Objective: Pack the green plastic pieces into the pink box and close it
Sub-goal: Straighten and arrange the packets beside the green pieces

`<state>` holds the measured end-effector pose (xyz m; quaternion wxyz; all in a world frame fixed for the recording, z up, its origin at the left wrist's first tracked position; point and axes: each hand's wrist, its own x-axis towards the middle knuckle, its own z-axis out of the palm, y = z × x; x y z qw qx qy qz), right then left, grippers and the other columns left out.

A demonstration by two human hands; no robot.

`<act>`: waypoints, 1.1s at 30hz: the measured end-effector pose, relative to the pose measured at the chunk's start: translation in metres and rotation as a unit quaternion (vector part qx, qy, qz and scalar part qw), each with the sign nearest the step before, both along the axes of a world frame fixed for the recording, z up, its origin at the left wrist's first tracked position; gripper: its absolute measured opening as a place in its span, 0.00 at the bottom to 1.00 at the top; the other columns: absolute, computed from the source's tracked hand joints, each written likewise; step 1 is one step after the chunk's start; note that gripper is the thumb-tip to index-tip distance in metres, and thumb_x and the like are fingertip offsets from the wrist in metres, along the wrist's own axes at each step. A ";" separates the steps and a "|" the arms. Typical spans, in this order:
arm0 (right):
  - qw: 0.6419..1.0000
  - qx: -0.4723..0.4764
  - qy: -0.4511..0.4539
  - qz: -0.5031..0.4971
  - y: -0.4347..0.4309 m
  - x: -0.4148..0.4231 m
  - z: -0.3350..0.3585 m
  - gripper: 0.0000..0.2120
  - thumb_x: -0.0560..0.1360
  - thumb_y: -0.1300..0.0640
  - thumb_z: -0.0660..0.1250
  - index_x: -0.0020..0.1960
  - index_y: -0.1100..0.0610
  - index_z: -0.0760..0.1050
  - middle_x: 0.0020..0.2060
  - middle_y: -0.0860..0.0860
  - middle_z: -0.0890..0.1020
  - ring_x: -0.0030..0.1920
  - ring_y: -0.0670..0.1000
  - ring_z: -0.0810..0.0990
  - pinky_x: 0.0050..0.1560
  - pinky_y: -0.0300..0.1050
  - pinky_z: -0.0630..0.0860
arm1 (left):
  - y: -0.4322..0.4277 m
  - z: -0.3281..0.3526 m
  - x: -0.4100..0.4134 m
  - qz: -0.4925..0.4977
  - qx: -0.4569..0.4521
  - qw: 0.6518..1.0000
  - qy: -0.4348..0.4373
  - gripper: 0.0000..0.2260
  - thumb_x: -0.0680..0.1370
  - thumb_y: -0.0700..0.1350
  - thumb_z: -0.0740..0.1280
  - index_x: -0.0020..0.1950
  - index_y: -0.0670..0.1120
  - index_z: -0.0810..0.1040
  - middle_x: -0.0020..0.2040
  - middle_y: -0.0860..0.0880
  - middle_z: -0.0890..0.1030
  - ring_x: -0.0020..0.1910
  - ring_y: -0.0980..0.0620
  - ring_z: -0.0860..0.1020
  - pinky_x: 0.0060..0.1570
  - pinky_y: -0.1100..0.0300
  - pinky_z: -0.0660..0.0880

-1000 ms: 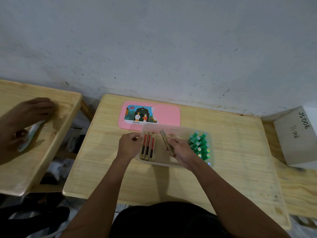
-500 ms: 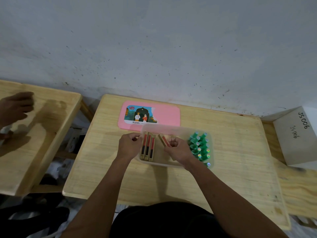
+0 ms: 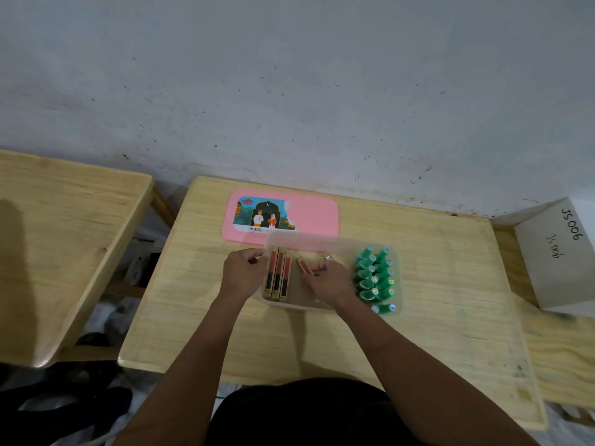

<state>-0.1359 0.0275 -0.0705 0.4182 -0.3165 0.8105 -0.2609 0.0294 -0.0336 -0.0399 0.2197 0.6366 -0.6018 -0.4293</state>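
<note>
Right hand [image 3: 328, 281] lowered carton [image 3: 304, 266] into box [image 3: 289, 305] gap.

Forearms outstretched, left grip [image 3: 243, 272] and right grip [image 3: 330, 281] each pinched, near together

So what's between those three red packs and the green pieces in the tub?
The head view shows the right hand between the three red packs and the green pieces, holding a tilted fourth red pack inside the clear tub.

Black garment [image 3: 299, 413]; left forearm [image 3: 193, 349] and right forearm [image 3: 402, 358] bare.
</note>
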 end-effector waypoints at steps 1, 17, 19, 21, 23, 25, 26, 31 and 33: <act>0.999 0.006 0.032 0.016 -0.002 0.003 -0.001 0.10 0.71 0.52 0.73 0.43 0.60 0.82 0.37 0.54 0.85 0.36 0.50 0.81 0.39 0.42 0.76 | 0.000 0.000 0.000 0.000 0.000 1.000 0.001 0.10 0.78 0.44 0.66 0.56 0.43 0.82 0.36 0.48 0.81 0.35 0.52 0.78 0.39 0.63 0.72; 0.976 0.049 -0.040 0.208 0.000 0.012 0.027 0.33 0.71 0.57 0.75 0.72 0.55 0.66 0.48 0.49 0.81 0.39 0.40 0.76 0.35 0.30 0.68 | -0.001 0.002 0.000 -0.012 -0.010 1.000 -0.013 0.11 0.78 0.44 0.66 0.56 0.42 0.82 0.37 0.49 0.80 0.34 0.54 0.78 0.38 0.63 0.73; 0.978 0.051 -0.040 0.197 -0.001 0.014 0.024 0.34 0.71 0.57 0.75 0.72 0.55 0.64 0.46 0.49 0.80 0.41 0.42 0.76 0.35 0.31 0.67 | -0.001 0.002 0.000 -0.012 -0.012 1.000 -0.015 0.11 0.78 0.44 0.66 0.56 0.42 0.82 0.37 0.50 0.80 0.34 0.55 0.77 0.39 0.63 0.73; 0.981 0.046 -0.045 0.183 -0.003 0.015 0.021 0.33 0.72 0.57 0.75 0.72 0.55 0.64 0.46 0.48 0.80 0.44 0.45 0.77 0.35 0.32 0.68 | 0.000 0.002 0.000 -0.012 -0.012 1.000 -0.018 0.11 0.78 0.45 0.66 0.57 0.43 0.82 0.37 0.50 0.80 0.34 0.56 0.77 0.37 0.63 0.73; 0.984 0.038 -0.048 0.169 -0.003 0.016 0.019 0.31 0.73 0.58 0.74 0.72 0.55 0.64 0.44 0.47 0.78 0.43 0.44 0.76 0.35 0.31 0.66 | 0.000 0.002 0.000 -0.012 -0.010 1.000 -0.017 0.12 0.78 0.45 0.66 0.57 0.43 0.82 0.38 0.49 0.80 0.34 0.55 0.78 0.35 0.65 0.72; 0.985 0.034 -0.042 0.161 -0.004 0.016 0.017 0.31 0.73 0.57 0.73 0.72 0.55 0.64 0.47 0.49 0.80 0.43 0.44 0.76 0.35 0.33 0.67 | 0.000 0.002 -0.001 -0.012 -0.008 1.000 -0.016 0.12 0.78 0.45 0.66 0.58 0.43 0.82 0.38 0.49 0.80 0.34 0.55 0.78 0.34 0.66 0.71; 0.986 0.036 -0.037 0.161 -0.005 0.017 0.017 0.31 0.73 0.57 0.73 0.72 0.54 0.64 0.49 0.51 0.82 0.44 0.45 0.77 0.37 0.35 0.69 | 0.000 0.002 0.000 -0.012 -0.008 1.000 -0.017 0.12 0.78 0.45 0.66 0.57 0.43 0.82 0.38 0.49 0.80 0.34 0.54 0.78 0.34 0.67 0.71; 0.991 0.028 0.007 0.133 -0.004 0.010 0.020 0.26 0.75 0.51 0.70 0.71 0.51 0.68 0.56 0.51 0.82 0.52 0.50 0.80 0.56 0.48 0.76 | -0.001 0.000 0.000 -0.014 -0.008 1.000 -0.023 0.11 0.78 0.46 0.66 0.57 0.43 0.82 0.38 0.49 0.82 0.35 0.55 0.78 0.36 0.65 0.72; 0.981 0.014 0.140 0.131 0.000 -0.002 0.027 0.20 0.76 0.49 0.66 0.67 0.48 0.72 0.57 0.48 0.80 0.55 0.50 0.80 0.54 0.46 0.75 | -0.001 0.001 0.000 -0.012 -0.007 1.000 -0.020 0.11 0.78 0.46 0.65 0.56 0.43 0.82 0.39 0.49 0.82 0.35 0.55 0.78 0.35 0.66 0.71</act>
